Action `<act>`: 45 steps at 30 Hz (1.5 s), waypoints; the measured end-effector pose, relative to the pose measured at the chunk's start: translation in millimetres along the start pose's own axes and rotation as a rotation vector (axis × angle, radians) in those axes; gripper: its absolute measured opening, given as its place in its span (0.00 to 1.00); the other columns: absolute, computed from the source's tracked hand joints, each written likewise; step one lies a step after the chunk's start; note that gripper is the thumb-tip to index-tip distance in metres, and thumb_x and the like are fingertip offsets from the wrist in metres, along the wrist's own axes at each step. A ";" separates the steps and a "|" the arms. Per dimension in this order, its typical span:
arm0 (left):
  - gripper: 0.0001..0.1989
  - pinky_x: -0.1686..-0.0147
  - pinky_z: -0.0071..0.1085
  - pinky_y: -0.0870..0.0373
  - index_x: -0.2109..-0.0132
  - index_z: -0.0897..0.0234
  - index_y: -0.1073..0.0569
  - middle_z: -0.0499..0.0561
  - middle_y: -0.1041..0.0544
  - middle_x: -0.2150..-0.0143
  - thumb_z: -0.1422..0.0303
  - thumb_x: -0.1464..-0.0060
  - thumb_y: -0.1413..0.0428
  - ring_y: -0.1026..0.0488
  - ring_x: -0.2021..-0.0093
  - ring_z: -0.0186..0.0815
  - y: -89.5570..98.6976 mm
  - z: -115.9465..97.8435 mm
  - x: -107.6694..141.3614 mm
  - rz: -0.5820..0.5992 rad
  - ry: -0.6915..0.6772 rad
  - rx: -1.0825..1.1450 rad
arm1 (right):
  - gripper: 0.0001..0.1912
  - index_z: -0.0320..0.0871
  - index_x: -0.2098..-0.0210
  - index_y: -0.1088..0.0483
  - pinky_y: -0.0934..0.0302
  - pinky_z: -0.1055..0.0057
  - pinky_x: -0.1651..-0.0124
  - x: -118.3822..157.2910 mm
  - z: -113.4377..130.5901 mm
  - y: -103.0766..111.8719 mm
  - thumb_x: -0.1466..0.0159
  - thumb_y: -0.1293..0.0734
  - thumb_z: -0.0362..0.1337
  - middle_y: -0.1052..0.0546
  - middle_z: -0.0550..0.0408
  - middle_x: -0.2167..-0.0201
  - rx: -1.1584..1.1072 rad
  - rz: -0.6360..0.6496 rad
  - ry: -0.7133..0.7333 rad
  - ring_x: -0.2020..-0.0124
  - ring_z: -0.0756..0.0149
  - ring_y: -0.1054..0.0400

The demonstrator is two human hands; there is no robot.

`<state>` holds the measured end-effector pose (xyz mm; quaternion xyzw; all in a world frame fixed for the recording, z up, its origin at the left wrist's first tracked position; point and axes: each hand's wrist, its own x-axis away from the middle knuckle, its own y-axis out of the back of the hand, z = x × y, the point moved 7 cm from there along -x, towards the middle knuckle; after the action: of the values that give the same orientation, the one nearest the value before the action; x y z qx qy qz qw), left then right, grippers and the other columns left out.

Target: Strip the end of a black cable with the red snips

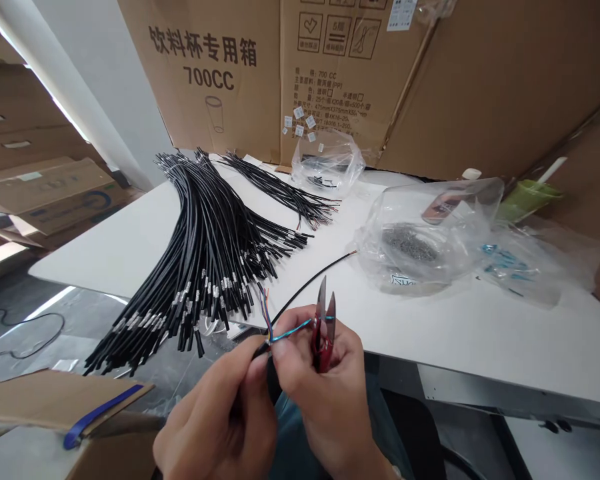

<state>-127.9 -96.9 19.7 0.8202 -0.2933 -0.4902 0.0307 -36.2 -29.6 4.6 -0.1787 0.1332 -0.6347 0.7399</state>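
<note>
My left hand (225,407) pinches the end of a black cable (313,279), whose far end rests on the table. Thin coloured wires (266,313) fan upward from the stripped end, and a shiny blue strand (294,330) stretches right from it. My right hand (325,393) is closed round red-handled scissors (324,333), blades pointing up and slightly apart, while its thumb and forefinger are at the cable end beside the left fingertips. The blue strand reaches the scissors. Behind my hands lies a big bundle of black cables (205,247) with silvery bands near their ends.
A smaller cable bundle (280,187) lies behind on the white table (325,250). Clear bags (410,243) with small metal parts and blue pieces, plus a green cup (530,198), stand at the right. Large cartons (230,107) line the back; an open box (65,407) is lower left.
</note>
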 end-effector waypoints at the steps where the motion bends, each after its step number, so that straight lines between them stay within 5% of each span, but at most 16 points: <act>1: 0.05 0.67 0.16 0.29 0.65 0.66 0.25 0.47 0.21 0.72 0.75 0.44 0.46 0.25 0.74 0.25 -1.0 -1.3 -0.6 0.012 -0.004 0.003 | 0.05 0.44 0.80 0.36 0.56 0.78 0.85 0.6 -1.4 2.1 0.52 0.34 0.34 0.50 0.68 0.88 -0.014 -0.009 -0.022 0.86 0.78 0.58; 11: 0.08 0.65 0.15 0.32 0.61 0.61 0.23 0.42 0.20 0.69 0.77 0.46 0.43 0.27 0.72 0.22 -8.7 -1.7 1.5 0.044 0.027 0.085 | 0.08 0.43 0.77 0.32 0.53 0.76 0.78 10.3 -19.1 15.1 0.48 0.30 0.38 0.49 0.67 0.86 -0.181 0.027 -0.175 0.82 0.77 0.55; 13: 0.06 0.67 0.16 0.31 0.62 0.60 0.23 0.41 0.21 0.69 0.74 0.44 0.44 0.27 0.72 0.23 -13.5 6.5 -1.2 0.101 0.196 0.176 | 0.06 0.43 0.76 0.30 0.53 0.77 0.80 12.3 -10.6 26.2 0.46 0.29 0.37 0.48 0.67 0.86 -0.032 0.002 -0.031 0.83 0.77 0.55; 16: 0.08 0.69 0.18 0.29 0.67 0.59 0.24 0.41 0.22 0.72 0.69 0.41 0.47 0.26 0.72 0.26 -19.4 12.7 -3.6 0.202 0.409 0.275 | 0.05 0.45 0.67 0.27 0.55 0.77 0.83 19.6 29.3 38.7 0.43 0.30 0.30 0.42 0.66 0.86 0.437 -0.102 0.534 0.85 0.77 0.52; 19: 0.08 0.71 0.18 0.30 0.69 0.60 0.24 0.42 0.23 0.74 0.67 0.44 0.45 0.26 0.74 0.27 -17.4 11.8 -5.7 0.215 0.455 0.322 | 0.12 0.42 0.59 0.29 0.50 0.76 0.82 26.9 52.5 24.0 0.42 0.31 0.26 0.32 0.64 0.83 0.821 -0.045 1.011 0.84 0.76 0.47; 24: 0.07 0.76 0.15 0.33 0.70 0.60 0.23 0.41 0.24 0.76 0.68 0.46 0.44 0.30 0.78 0.25 -15.3 13.7 -7.0 0.207 0.457 0.300 | 0.04 0.39 0.61 0.29 0.44 0.76 0.77 10.0 53.9 9.7 0.36 0.35 0.30 0.24 0.60 0.78 0.852 0.090 1.125 0.82 0.76 0.39; 28: 0.07 0.75 0.15 0.32 0.69 0.59 0.22 0.41 0.22 0.74 0.70 0.45 0.45 0.28 0.77 0.25 -14.0 11.5 -12.1 0.212 0.364 0.288 | 0.07 0.40 0.61 0.28 0.45 0.74 0.76 9.6 51.3 6.6 0.35 0.38 0.30 0.26 0.60 0.80 0.947 0.150 1.172 0.81 0.74 0.39; 35: 0.09 0.80 0.14 0.34 0.71 0.60 0.24 0.39 0.25 0.80 0.73 0.45 0.46 0.29 0.82 0.25 -16.7 12.4 -21.4 0.316 0.113 0.218 | 0.08 0.41 0.71 0.27 0.50 0.71 0.75 -2.0 71.0 -5.8 0.38 0.36 0.34 0.26 0.58 0.80 1.303 0.443 0.904 0.81 0.72 0.44; 38: 0.08 0.80 0.14 0.35 0.71 0.60 0.26 0.39 0.25 0.80 0.73 0.45 0.46 0.30 0.83 0.24 -18.1 6.1 -25.7 0.373 0.013 0.231 | 0.10 0.42 0.79 0.32 0.55 0.73 0.77 -21.1 76.2 -5.9 0.43 0.32 0.35 0.34 0.61 0.84 1.237 0.588 0.499 0.81 0.74 0.49; 42: 0.09 0.74 0.14 0.30 0.66 0.57 0.25 0.40 0.20 0.73 0.74 0.43 0.47 0.24 0.76 0.26 -18.5 -3.6 -27.7 0.445 -0.024 0.316 | 0.06 0.42 0.78 0.31 0.57 0.76 0.79 -35.3 53.4 5.4 0.45 0.33 0.34 0.39 0.63 0.84 0.789 0.753 -0.202 0.80 0.76 0.50; 45: 0.08 0.75 0.14 0.30 0.67 0.56 0.24 0.40 0.21 0.74 0.74 0.44 0.46 0.24 0.77 0.27 -14.7 -5.0 -25.9 0.454 -0.010 0.389 | 0.08 0.42 0.79 0.32 0.58 0.76 0.80 -34.4 33.5 13.3 0.48 0.31 0.38 0.41 0.65 0.85 0.507 0.747 -0.507 0.82 0.77 0.52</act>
<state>-126.2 -72.7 37.7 0.7218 -0.5577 -0.4093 -0.0197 -15.6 9.2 28.0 -0.0825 -0.1536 -0.2763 0.9451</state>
